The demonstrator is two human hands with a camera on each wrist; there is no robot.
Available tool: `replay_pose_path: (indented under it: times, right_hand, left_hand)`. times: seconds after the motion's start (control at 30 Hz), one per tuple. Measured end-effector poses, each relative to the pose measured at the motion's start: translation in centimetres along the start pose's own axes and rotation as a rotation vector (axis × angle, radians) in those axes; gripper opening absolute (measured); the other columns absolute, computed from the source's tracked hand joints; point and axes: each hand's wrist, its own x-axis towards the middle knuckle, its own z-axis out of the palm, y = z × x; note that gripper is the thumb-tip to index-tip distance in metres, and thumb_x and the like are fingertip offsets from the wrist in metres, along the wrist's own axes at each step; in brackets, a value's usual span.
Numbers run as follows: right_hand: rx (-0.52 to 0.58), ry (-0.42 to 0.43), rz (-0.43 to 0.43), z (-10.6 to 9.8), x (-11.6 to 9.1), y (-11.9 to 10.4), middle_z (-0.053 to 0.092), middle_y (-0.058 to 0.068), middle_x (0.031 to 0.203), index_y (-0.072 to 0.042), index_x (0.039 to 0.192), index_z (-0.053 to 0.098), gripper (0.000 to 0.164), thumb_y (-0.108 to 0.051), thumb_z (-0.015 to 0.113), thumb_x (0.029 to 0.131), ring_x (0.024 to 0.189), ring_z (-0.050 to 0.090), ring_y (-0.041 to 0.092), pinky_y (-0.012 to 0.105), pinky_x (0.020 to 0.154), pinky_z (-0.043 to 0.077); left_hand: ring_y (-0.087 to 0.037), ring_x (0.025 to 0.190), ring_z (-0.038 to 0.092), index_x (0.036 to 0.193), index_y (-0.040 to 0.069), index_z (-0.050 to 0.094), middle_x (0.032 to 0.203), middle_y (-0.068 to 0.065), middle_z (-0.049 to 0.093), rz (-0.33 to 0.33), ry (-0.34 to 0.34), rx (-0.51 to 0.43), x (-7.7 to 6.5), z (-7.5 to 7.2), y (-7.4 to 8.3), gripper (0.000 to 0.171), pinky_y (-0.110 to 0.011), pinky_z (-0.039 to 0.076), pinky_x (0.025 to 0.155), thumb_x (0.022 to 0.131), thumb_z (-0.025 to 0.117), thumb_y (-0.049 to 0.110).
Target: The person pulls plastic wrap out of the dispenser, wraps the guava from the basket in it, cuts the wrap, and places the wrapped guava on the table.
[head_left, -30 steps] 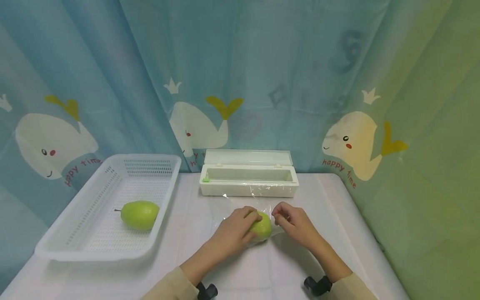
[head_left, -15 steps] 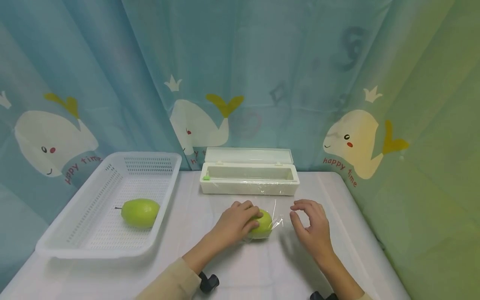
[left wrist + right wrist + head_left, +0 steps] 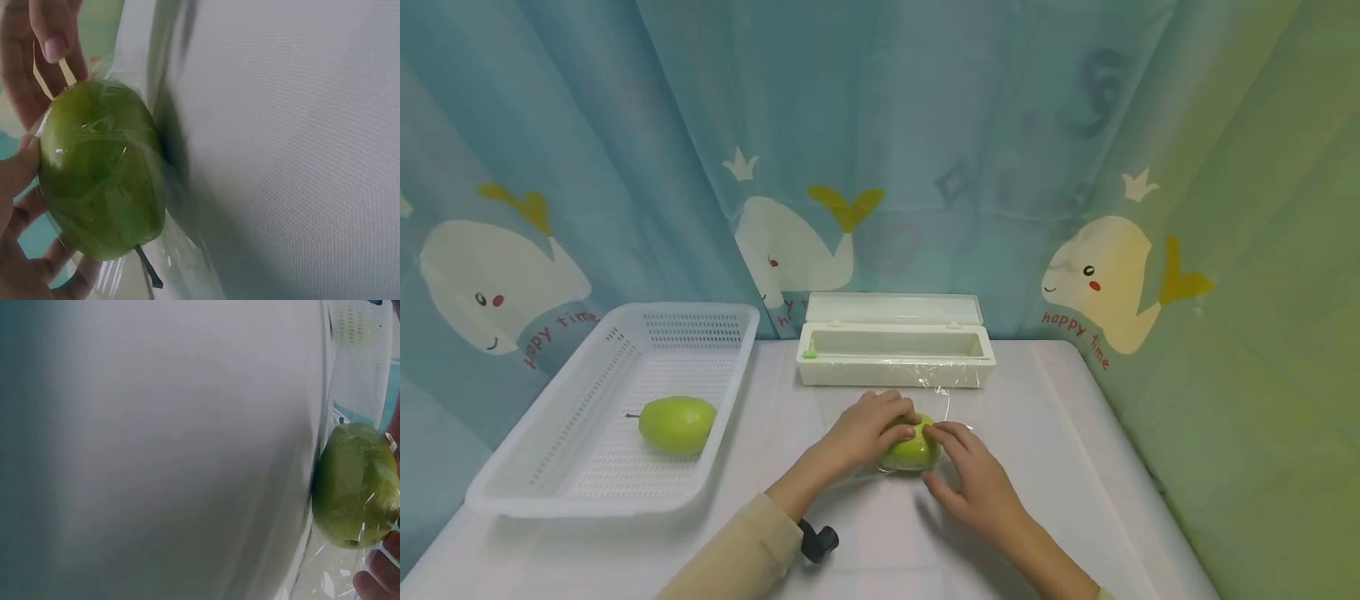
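A green pear [image 3: 911,451] lies on the table in clear cling film [image 3: 115,169], its stem poking out low in the left wrist view. My left hand [image 3: 867,429] grips the pear from the left and above, fingers and thumb over its side. On the pear's right side my right hand [image 3: 973,477] touches the film with its fingertips, the thumb lower and apart from the pear. In the right wrist view, shiny wrinkled film wraps the pear [image 3: 353,487]. More film stretches from the pear back toward a white cling film dispenser [image 3: 895,372].
The dispenser's lid [image 3: 895,308] stands raised, and a green slider [image 3: 809,350] sits at its left end. To the left, a white perforated plastic basket [image 3: 572,506] holds a second green pear [image 3: 677,425]. A whale-print curtain [image 3: 925,167] hangs behind the table [image 3: 1060,450].
My right hand let go of the film edge and swung out to the right, then came back against the pear's right side. The left hand has kept its grip on the pear.
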Motion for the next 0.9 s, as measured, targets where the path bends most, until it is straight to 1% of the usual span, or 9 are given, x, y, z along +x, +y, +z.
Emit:
replay_pose_path:
  times: [0.13, 0.23, 0.33, 0.5, 0.57, 0.63, 0.77, 0.83, 0.9]
  right_hand:
    - [-0.053, 0.021, -0.002, 0.4, 0.8, 0.1, 0.062, 0.004, 0.12, -0.004, 0.123, 0.065, 0.052, -0.022, 0.083, 0.078, 0.108, 0.063, 0.018, 0.038, 0.084, 0.056]
    - [-0.065, 0.025, 0.026, 0.6, 1.4, 0.0, 0.062, 0.003, 0.116, -0.005, 0.119, 0.066, 0.053, -0.024, 0.087, 0.075, 0.102, 0.064, 0.017, 0.036, 0.08, 0.057]
    - [-0.071, -0.004, 0.071, 0.7, 2.1, 0.0, 0.063, 0.003, 0.117, -0.007, 0.12, 0.064, 0.058, -0.028, 0.09, 0.072, 0.104, 0.064, 0.018, 0.037, 0.084, 0.056]
    - [-0.11, -0.058, 0.123, 1.0, 2.9, -0.2, 0.065, 0.008, 0.121, -0.005, 0.127, 0.057, 0.077, -0.035, 0.093, 0.066, 0.11, 0.063, 0.025, 0.041, 0.09, 0.055]
    - [-0.12, -0.063, 0.146, 1.1, 3.0, -0.4, 0.065, 0.01, 0.118, -0.004, 0.127, 0.055, 0.081, -0.035, 0.094, 0.064, 0.107, 0.063, 0.026, 0.042, 0.087, 0.055]
    - [-0.132, -0.071, 0.165, 1.3, 3.2, -0.4, 0.065, 0.009, 0.115, -0.006, 0.123, 0.055, 0.079, -0.036, 0.095, 0.062, 0.103, 0.063, 0.025, 0.041, 0.082, 0.055]
    - [-0.151, -0.111, 0.187, 1.4, 3.6, -0.7, 0.063, 0.006, 0.11, -0.012, 0.114, 0.057, 0.069, -0.037, 0.095, 0.062, 0.097, 0.061, 0.025, 0.041, 0.077, 0.055]
    - [-0.164, -0.135, 0.191, 1.5, 3.8, -0.9, 0.062, 0.006, 0.11, -0.015, 0.112, 0.058, 0.065, -0.038, 0.094, 0.063, 0.098, 0.062, 0.025, 0.041, 0.077, 0.055]
    - [-0.173, -0.158, 0.204, 1.6, 4.0, -1.0, 0.063, 0.006, 0.11, -0.015, 0.111, 0.058, 0.064, -0.04, 0.094, 0.064, 0.098, 0.062, 0.025, 0.041, 0.077, 0.055]
  left_hand:
    - [-0.014, 0.089, 0.051, 0.103, 0.026, 0.064, 0.103, 0.01, 0.063, 0.0, -0.006, -0.037, 0.1, 0.0, -0.3, 0.013, -0.028, 0.042, 0.073, 0.098, 0.059, 0.037]
    - [-0.015, 0.095, 0.055, 0.103, 0.025, 0.065, 0.105, 0.009, 0.065, 0.016, 0.005, -0.071, 0.3, -0.1, -0.7, 0.011, -0.032, 0.045, 0.082, 0.098, 0.06, 0.033]
    - [-0.015, 0.1, 0.06, 0.103, 0.021, 0.066, 0.104, 0.006, 0.068, 0.045, 0.025, -0.131, 0.5, -0.1, -1.1, 0.01, -0.036, 0.047, 0.09, 0.097, 0.063, 0.028]
    - [-0.017, 0.1, 0.064, 0.101, 0.015, 0.067, 0.104, 0.002, 0.071, 0.08, 0.044, -0.208, 1.1, -0.1, -1.6, 0.008, -0.037, 0.051, 0.088, 0.097, 0.064, 0.022]
    - [-0.017, 0.1, 0.064, 0.102, 0.017, 0.067, 0.106, 0.002, 0.071, 0.059, 0.039, -0.223, 1.1, 0.0, -1.8, 0.008, -0.037, 0.051, 0.087, 0.098, 0.063, 0.021]
    - [-0.018, 0.102, 0.065, 0.105, 0.018, 0.066, 0.108, 0.002, 0.071, 0.012, 0.034, -0.248, 1.0, -0.1, -1.9, 0.008, -0.039, 0.051, 0.088, 0.099, 0.061, 0.021]
    - [-0.024, 0.113, 0.065, 0.128, 0.019, 0.061, 0.119, -0.001, 0.072, -0.085, 0.035, -0.307, 0.2, -0.8, -2.3, 0.026, -0.046, 0.051, 0.095, 0.104, 0.053, 0.02]
    - [-0.025, 0.114, 0.065, 0.137, 0.018, 0.056, 0.121, -0.002, 0.071, -0.112, 0.101, -0.267, -0.8, -1.4, -1.9, 0.032, -0.048, 0.051, 0.096, 0.105, 0.052, 0.02]
    - [-0.024, 0.109, 0.066, 0.136, 0.015, 0.057, 0.115, -0.001, 0.072, -0.11, 0.201, -0.188, -2.2, -1.9, -0.9, 0.033, -0.045, 0.052, 0.092, 0.103, 0.054, 0.02]
